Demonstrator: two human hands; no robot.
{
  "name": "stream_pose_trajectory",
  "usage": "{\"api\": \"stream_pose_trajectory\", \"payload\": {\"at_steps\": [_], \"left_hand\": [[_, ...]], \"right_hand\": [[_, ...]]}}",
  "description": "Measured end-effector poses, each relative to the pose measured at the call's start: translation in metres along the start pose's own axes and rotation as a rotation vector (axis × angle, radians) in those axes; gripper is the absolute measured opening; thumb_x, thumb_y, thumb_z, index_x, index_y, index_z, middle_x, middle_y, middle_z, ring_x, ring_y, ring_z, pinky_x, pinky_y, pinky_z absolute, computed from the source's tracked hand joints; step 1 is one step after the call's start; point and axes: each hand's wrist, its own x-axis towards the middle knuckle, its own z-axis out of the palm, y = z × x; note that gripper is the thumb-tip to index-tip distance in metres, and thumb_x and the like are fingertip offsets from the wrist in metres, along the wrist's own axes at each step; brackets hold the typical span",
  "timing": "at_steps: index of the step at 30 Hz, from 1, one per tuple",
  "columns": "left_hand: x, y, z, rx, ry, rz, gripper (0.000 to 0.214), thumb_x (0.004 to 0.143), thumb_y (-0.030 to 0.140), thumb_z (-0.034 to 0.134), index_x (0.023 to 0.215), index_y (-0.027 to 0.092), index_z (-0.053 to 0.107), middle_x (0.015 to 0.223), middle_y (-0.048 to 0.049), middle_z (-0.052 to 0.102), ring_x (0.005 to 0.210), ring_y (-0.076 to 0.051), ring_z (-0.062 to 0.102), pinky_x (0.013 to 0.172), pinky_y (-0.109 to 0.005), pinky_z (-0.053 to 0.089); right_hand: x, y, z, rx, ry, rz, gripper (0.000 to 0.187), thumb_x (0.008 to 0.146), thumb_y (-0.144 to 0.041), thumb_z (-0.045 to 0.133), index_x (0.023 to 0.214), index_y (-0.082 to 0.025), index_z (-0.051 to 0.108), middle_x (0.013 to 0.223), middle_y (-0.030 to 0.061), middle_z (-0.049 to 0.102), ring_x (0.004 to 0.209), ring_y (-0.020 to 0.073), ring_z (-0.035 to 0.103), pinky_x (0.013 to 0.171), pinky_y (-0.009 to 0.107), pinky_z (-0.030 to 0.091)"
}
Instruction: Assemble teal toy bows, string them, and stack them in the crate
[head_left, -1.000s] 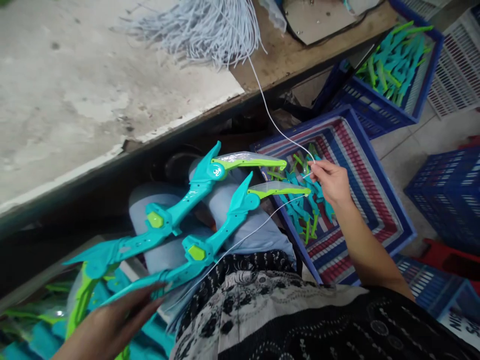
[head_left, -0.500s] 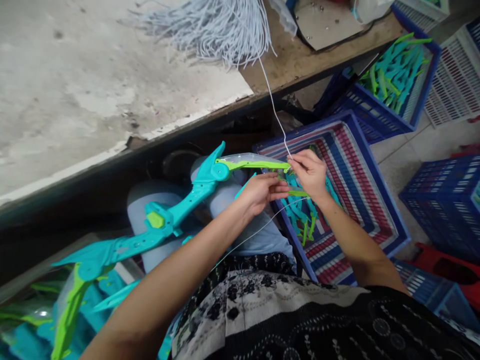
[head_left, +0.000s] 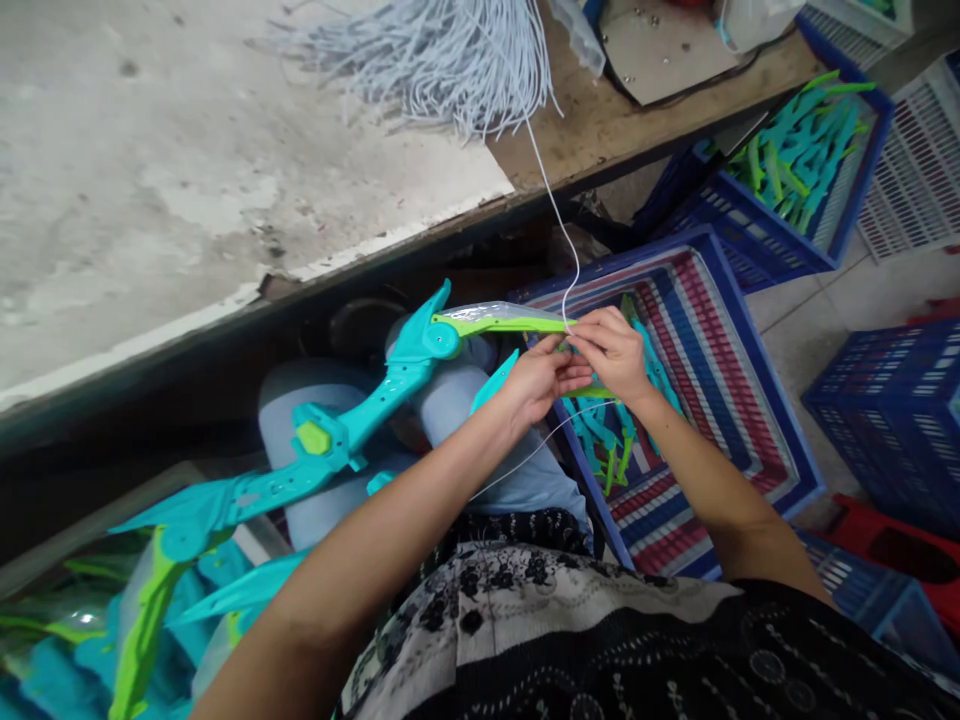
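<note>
Two teal and green toy bows lie across my lap. The upper bow (head_left: 352, 425) shows in full; my left forearm hides most of the lower bow (head_left: 495, 382). My left hand (head_left: 540, 380) is closed in a pinch at the lower bow's green tip. My right hand (head_left: 615, 352) pinches the white string (head_left: 559, 215) right beside it. The string runs up to a bundle of white strings (head_left: 442, 60) on the workbench. A second stretch of string (head_left: 525, 458) slants down under my hands.
A worn workbench (head_left: 187, 180) fills the upper left. A blue crate (head_left: 720, 330) with a striped liner and several teal parts sits beside my knees. Another blue crate (head_left: 847, 230) of green and teal parts stands behind it. More bows (head_left: 90, 640) pile at lower left.
My left hand left the pile at lower left and reached across to the lower bow's tip. My right hand brought the string in to meet it. Both hands are now pinched together there.
</note>
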Motion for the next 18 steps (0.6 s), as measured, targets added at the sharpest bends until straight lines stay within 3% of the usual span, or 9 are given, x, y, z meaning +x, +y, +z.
{"api": "stream_pose_trajectory", "payload": {"at_steps": [5,11,14,18], "left_hand": [[0.002,-0.002,0.006,0.055,0.093,0.039,0.022,0.094,0.009,0.048,0.074,0.014,0.054,0.058,-0.001,0.061,0.051,-0.009,0.06,0.067,-0.025,0.056],[-0.01,-0.002,0.009,0.152,0.205,0.047,0.023,0.093,0.008,0.048,0.072,0.015,0.051,0.058,-0.0027,0.064,0.05,-0.011,0.063,0.062,-0.026,0.055],[-0.034,0.01,-0.01,0.223,0.209,0.101,0.021,0.089,0.008,0.051,0.07,0.015,0.052,0.061,-0.004,0.067,0.052,-0.013,0.064,0.056,-0.025,0.054],[-0.105,0.045,-0.07,0.212,0.213,0.353,0.012,0.08,0.016,0.062,0.068,0.017,0.063,0.09,-0.0071,0.076,0.086,-0.019,0.071,0.065,-0.027,0.058]], "right_hand": [[0.004,0.008,-0.002,0.057,-0.084,0.064,0.018,0.089,-0.032,0.061,0.098,-0.024,0.074,0.108,0.0055,0.066,0.104,0.0203,0.061,0.092,0.038,0.052],[0.006,0.014,-0.011,0.006,-0.251,0.024,0.04,0.088,-0.032,0.061,0.128,-0.024,0.062,0.111,0.006,0.069,0.096,0.0197,0.066,0.087,0.034,0.055],[0.006,0.015,-0.014,-0.059,-0.245,-0.006,0.06,0.087,-0.028,0.06,0.145,-0.025,0.045,0.11,0.0056,0.069,0.093,0.0193,0.066,0.09,0.035,0.055],[0.008,0.018,-0.018,-0.092,-0.214,-0.022,0.072,0.086,-0.025,0.06,0.153,-0.027,0.031,0.109,0.0042,0.07,0.088,0.018,0.066,0.09,0.036,0.055]]}}
